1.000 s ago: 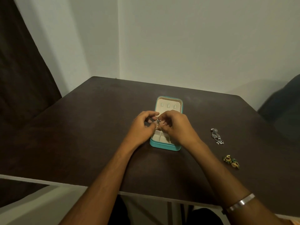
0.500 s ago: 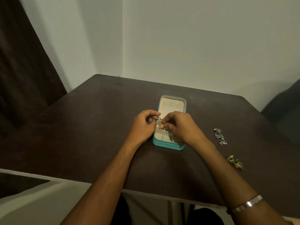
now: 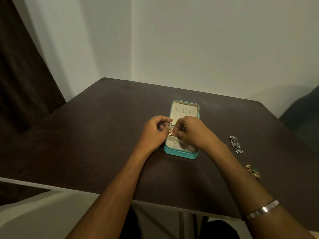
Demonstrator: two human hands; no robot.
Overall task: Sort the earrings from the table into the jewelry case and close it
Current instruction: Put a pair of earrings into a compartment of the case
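Observation:
A small teal jewelry case (image 3: 179, 153) lies open on the dark table (image 3: 96, 135), its cream lid flat behind it. My left hand (image 3: 153, 133) and my right hand (image 3: 191, 133) meet over the case's far compartments. Between their fingertips sit rose-gold earrings (image 3: 171, 132), pinched by both hands just above or in the case's back-left section. A pair of silver earrings (image 3: 235, 144) lies on the table to the right of the case. Nearer to me on the right lie gold and green earrings (image 3: 253, 171).
The table stands in a corner of white walls. A dark curtain (image 3: 20, 75) hangs at the left and a dark chair back (image 3: 303, 121) shows at the right edge. A metal bangle (image 3: 262, 209) circles my right wrist.
Both hands stayed over the case, fingertips working the rose-gold earrings. The earrings sit a little lower toward the case than a second ago. The camera view shifted slightly.

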